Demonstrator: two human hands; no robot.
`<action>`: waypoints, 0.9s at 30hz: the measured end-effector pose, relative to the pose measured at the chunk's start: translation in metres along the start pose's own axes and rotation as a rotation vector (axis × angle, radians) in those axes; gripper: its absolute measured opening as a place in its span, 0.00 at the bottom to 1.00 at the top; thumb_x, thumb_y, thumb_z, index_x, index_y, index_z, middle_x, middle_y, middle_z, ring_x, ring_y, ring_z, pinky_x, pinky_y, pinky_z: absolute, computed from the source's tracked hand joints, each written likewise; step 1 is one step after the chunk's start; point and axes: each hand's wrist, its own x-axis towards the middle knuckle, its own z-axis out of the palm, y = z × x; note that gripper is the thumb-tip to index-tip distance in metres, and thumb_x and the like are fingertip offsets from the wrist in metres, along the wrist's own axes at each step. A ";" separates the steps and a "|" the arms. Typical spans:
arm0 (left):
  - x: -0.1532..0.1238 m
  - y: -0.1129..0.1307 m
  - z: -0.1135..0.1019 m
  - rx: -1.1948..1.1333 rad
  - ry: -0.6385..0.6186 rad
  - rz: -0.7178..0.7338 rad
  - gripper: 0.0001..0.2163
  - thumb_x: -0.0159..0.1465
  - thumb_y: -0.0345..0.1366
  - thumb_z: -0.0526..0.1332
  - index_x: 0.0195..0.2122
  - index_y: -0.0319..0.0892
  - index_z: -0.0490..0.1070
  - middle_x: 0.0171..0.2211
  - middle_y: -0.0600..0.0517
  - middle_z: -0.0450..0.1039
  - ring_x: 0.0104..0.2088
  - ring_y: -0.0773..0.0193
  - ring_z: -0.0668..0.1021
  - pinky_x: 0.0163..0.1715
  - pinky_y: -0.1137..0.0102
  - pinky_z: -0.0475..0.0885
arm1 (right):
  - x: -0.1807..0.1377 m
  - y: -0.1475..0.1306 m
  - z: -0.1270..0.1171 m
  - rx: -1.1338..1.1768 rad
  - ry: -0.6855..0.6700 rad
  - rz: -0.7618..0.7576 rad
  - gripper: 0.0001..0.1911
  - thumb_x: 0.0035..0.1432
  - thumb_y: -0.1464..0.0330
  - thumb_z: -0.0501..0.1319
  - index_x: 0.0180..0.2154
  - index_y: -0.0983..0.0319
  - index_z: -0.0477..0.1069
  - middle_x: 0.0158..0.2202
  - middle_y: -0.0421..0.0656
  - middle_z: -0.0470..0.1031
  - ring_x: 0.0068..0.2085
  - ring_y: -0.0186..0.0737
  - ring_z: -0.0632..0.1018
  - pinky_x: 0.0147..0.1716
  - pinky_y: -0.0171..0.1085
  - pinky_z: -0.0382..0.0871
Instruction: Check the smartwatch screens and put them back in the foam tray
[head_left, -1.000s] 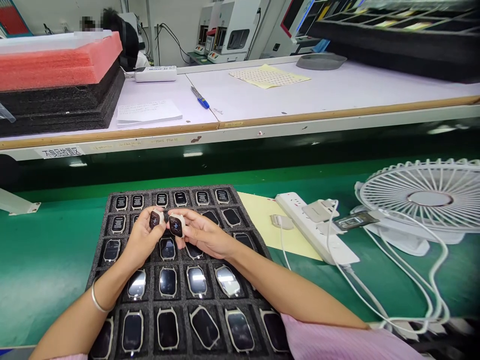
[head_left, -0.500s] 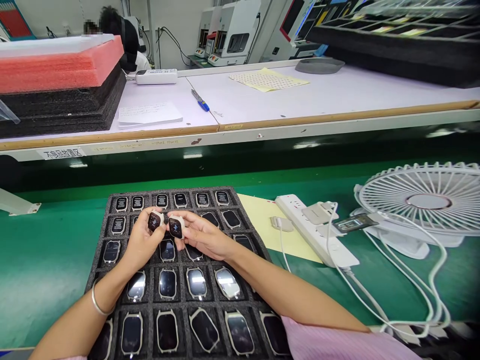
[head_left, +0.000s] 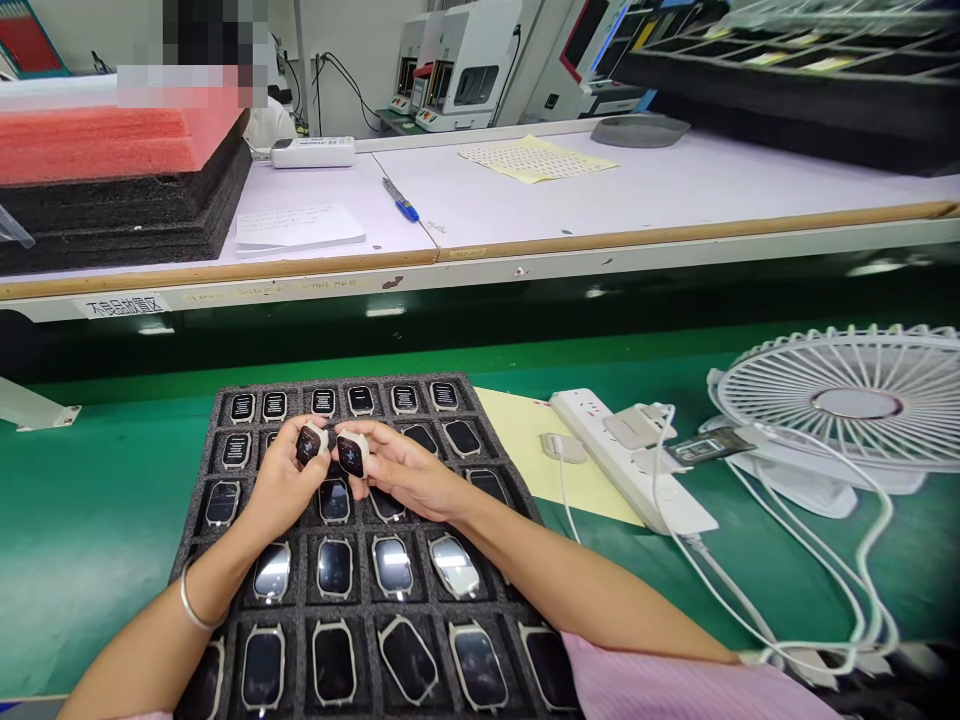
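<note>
My left hand (head_left: 289, 480) grips a strapless smartwatch (head_left: 310, 443) between thumb and fingers, its dark screen lit with a small figure. Close beside it, my right hand (head_left: 405, 472) pinches a second smartwatch (head_left: 351, 454) with a similar lit screen. Both hands are over a dark grey foam tray (head_left: 296, 640) divided into compartments, most in view holding a watch. In the far row, watches such as this one (head_left: 324, 402) show white text. Nearer watches, like this one (head_left: 334, 663), have dark screens. My hands and forearms hide part of the tray.
To the right stand a white power strip (head_left: 637, 462) with plugs and cables, over a yellow sheet (head_left: 517, 420), and a white fan (head_left: 855, 400). A raised shelf (head_left: 525, 220) runs behind, carrying foam stacks (head_left: 112, 220), a pen (head_left: 400, 200) and papers. Beyond it is another person.
My hands and the two watches stay almost still. Behind the shelf, the other person's head and upper body have shifted.
</note>
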 end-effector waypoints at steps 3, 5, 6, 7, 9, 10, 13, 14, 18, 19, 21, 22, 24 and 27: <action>0.000 0.000 -0.001 -0.069 0.003 -0.049 0.16 0.54 0.36 0.67 0.43 0.41 0.70 0.35 0.53 0.71 0.32 0.66 0.72 0.34 0.72 0.67 | 0.001 -0.001 0.000 0.003 0.064 -0.018 0.24 0.59 0.63 0.70 0.55 0.57 0.68 0.47 0.43 0.72 0.34 0.32 0.76 0.36 0.35 0.69; 0.001 0.001 0.000 -0.148 0.024 -0.110 0.18 0.53 0.38 0.68 0.44 0.41 0.69 0.32 0.55 0.70 0.25 0.71 0.68 0.25 0.74 0.63 | 0.002 -0.001 -0.001 0.028 0.112 -0.022 0.25 0.59 0.63 0.70 0.56 0.57 0.68 0.46 0.43 0.73 0.35 0.34 0.76 0.36 0.35 0.69; 0.001 0.002 0.000 -0.187 0.036 -0.138 0.19 0.52 0.38 0.69 0.44 0.41 0.69 0.32 0.56 0.70 0.22 0.73 0.65 0.22 0.74 0.61 | 0.003 -0.002 -0.001 0.050 0.131 -0.017 0.26 0.59 0.64 0.70 0.56 0.57 0.68 0.45 0.44 0.74 0.35 0.35 0.76 0.35 0.35 0.70; 0.002 0.003 0.000 -0.220 0.042 -0.160 0.21 0.51 0.39 0.70 0.44 0.41 0.68 0.32 0.56 0.70 0.21 0.74 0.64 0.21 0.75 0.59 | 0.004 -0.002 -0.002 0.079 0.147 -0.008 0.26 0.58 0.64 0.69 0.57 0.58 0.68 0.43 0.44 0.75 0.35 0.36 0.77 0.35 0.35 0.70; 0.002 0.004 0.001 -0.270 0.039 -0.192 0.24 0.51 0.41 0.71 0.46 0.40 0.68 0.35 0.54 0.72 0.20 0.75 0.65 0.21 0.75 0.60 | 0.006 -0.003 -0.003 0.152 0.167 0.023 0.25 0.59 0.65 0.68 0.57 0.60 0.68 0.39 0.44 0.76 0.35 0.38 0.77 0.33 0.35 0.70; 0.002 0.004 0.001 -0.288 0.037 -0.200 0.25 0.51 0.42 0.71 0.48 0.40 0.68 0.36 0.52 0.74 0.21 0.75 0.67 0.22 0.74 0.62 | 0.008 -0.004 -0.004 0.187 0.177 0.039 0.24 0.59 0.65 0.67 0.56 0.62 0.68 0.38 0.45 0.76 0.34 0.38 0.78 0.32 0.35 0.70; 0.002 0.005 0.001 -0.311 0.030 -0.193 0.28 0.54 0.44 0.70 0.53 0.40 0.66 0.37 0.51 0.75 0.23 0.71 0.72 0.25 0.72 0.67 | 0.010 -0.005 -0.007 0.234 0.218 0.070 0.23 0.59 0.65 0.65 0.55 0.63 0.67 0.40 0.47 0.77 0.33 0.39 0.79 0.32 0.37 0.71; 0.002 0.004 0.001 -0.309 0.029 -0.189 0.29 0.55 0.44 0.69 0.55 0.41 0.65 0.36 0.51 0.75 0.23 0.70 0.73 0.26 0.72 0.68 | 0.010 -0.004 -0.008 0.220 0.237 0.068 0.24 0.59 0.66 0.65 0.56 0.63 0.67 0.41 0.47 0.78 0.33 0.39 0.79 0.32 0.37 0.71; 0.002 0.002 0.000 -0.271 0.024 -0.198 0.28 0.57 0.46 0.67 0.56 0.40 0.67 0.31 0.53 0.73 0.22 0.68 0.75 0.24 0.72 0.69 | 0.009 -0.003 -0.009 0.071 0.307 0.032 0.23 0.57 0.67 0.67 0.54 0.61 0.68 0.41 0.46 0.78 0.32 0.38 0.80 0.31 0.35 0.70; 0.002 0.002 -0.001 -0.267 0.018 -0.205 0.28 0.57 0.47 0.67 0.56 0.40 0.67 0.30 0.53 0.73 0.22 0.68 0.76 0.24 0.72 0.70 | 0.008 -0.003 -0.009 0.039 0.316 0.029 0.22 0.57 0.67 0.67 0.52 0.61 0.68 0.41 0.45 0.78 0.31 0.37 0.80 0.30 0.35 0.70; 0.002 0.001 -0.001 -0.267 0.003 -0.215 0.27 0.57 0.47 0.67 0.54 0.39 0.68 0.30 0.53 0.73 0.22 0.67 0.77 0.25 0.71 0.72 | 0.008 -0.002 -0.009 -0.005 0.325 0.031 0.21 0.55 0.68 0.68 0.50 0.61 0.69 0.39 0.43 0.77 0.29 0.35 0.79 0.29 0.33 0.69; 0.002 0.001 -0.001 -0.270 -0.004 -0.218 0.26 0.57 0.47 0.67 0.53 0.39 0.68 0.30 0.53 0.73 0.23 0.66 0.78 0.26 0.71 0.73 | 0.008 -0.003 -0.009 -0.018 0.327 0.030 0.20 0.55 0.68 0.69 0.49 0.61 0.69 0.38 0.43 0.77 0.29 0.34 0.79 0.28 0.32 0.69; 0.002 0.001 -0.001 -0.277 -0.019 -0.219 0.24 0.57 0.46 0.67 0.51 0.40 0.68 0.33 0.52 0.75 0.25 0.63 0.80 0.28 0.69 0.75 | 0.008 -0.003 -0.008 -0.039 0.327 0.021 0.19 0.54 0.69 0.69 0.48 0.61 0.69 0.38 0.42 0.77 0.28 0.32 0.78 0.27 0.32 0.68; 0.002 0.001 -0.001 -0.284 -0.048 -0.223 0.21 0.56 0.43 0.67 0.49 0.41 0.68 0.38 0.49 0.76 0.26 0.61 0.82 0.29 0.67 0.78 | 0.007 -0.004 -0.007 -0.069 0.311 0.004 0.18 0.55 0.70 0.68 0.47 0.61 0.69 0.39 0.42 0.77 0.27 0.32 0.78 0.27 0.32 0.69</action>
